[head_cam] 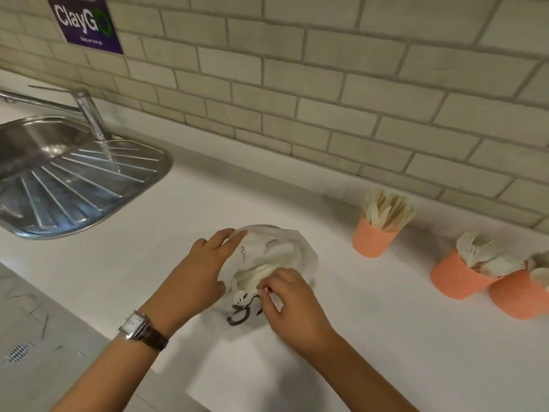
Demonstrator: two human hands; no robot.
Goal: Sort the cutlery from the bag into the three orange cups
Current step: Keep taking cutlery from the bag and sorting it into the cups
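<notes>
White printed bag (285, 254) on white worktop (386, 337), pale cutlery (260, 271) bunched inside, left hand (205, 263) gripping its rim, right hand (292, 307) fingers (274, 282) pinching its mouth, three orange cups (456, 278) right, steel sink (74, 185) left, tiled wall (326, 84)

At 3 o'clock, third orange cup (517, 295) cut by frame edge. In bag (292, 248), cutlery (260, 271) types indiscernible, partly hidden under right grip (292, 304). At 11 o'clock, sign (86, 22) small print unreadable.

Silver wristwatch (135, 325), dark strap

A steel sink (59, 185) (tap (90, 114) behind) beneath a purple sign (84, 22).
</notes>
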